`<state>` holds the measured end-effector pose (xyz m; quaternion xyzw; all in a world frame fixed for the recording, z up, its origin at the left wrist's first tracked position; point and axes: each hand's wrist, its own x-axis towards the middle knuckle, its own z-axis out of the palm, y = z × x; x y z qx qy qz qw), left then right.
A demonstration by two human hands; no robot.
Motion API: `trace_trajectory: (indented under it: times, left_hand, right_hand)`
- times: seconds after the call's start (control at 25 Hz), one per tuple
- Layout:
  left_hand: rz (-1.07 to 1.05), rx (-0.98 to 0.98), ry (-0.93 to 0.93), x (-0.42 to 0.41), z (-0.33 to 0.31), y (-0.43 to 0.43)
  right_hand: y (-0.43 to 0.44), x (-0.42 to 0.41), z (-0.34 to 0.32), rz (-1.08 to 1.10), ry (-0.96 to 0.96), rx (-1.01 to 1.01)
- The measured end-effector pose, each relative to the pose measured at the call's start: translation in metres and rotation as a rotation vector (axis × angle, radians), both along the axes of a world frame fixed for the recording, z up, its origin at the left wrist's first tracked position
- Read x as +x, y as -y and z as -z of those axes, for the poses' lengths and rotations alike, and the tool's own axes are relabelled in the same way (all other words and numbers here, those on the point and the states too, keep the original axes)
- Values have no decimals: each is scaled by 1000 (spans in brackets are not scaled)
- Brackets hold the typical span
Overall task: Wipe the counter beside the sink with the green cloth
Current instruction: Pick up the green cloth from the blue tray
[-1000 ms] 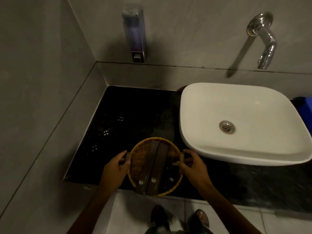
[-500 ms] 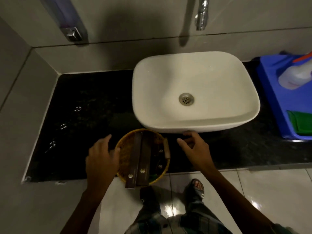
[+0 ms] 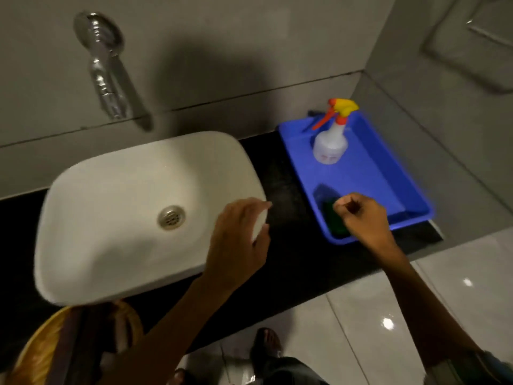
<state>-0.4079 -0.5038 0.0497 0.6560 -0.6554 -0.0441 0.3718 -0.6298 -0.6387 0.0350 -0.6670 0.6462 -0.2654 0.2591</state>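
Two things sit in the blue tray (image 3: pixel 388 173): spray bottle (image 3: pixel 330 143), green cloth (image 3: pixel 334 218) under the curled right-hand grip (image 3: pixel 361 215)

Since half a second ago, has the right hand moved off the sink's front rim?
Yes. The right hand has gone rightward, away from the sink, and is now over the blue tray, above the green cloth.

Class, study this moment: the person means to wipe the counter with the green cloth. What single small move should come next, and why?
Probably the right hand should lower and pinch the green cloth. The cloth lies in the near corner of the blue tray, directly under that hand's curled fingers, and does not look lifted yet. The left hand rests at the sink rim, holding nothing.
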Motion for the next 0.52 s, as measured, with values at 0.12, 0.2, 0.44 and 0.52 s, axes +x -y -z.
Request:
trace_trajectory:
  times: [0.12, 0.2, 0.44, 0.52]
  left_hand:
    - [194, 57, 165, -35, 16, 33]
    - [333, 257, 227, -71, 46, 48]
    - [387, 679, 376, -94, 88, 70]
    - [356, 665, 394, -91, 93, 73]
  right_hand:
    - [32, -19, 31, -47, -268, 208]
    - [41, -25, 59, -71, -404, 370]
    - [51, -5, 82, -48, -334, 609]
    - [56, -3, 79, -45, -282, 615]
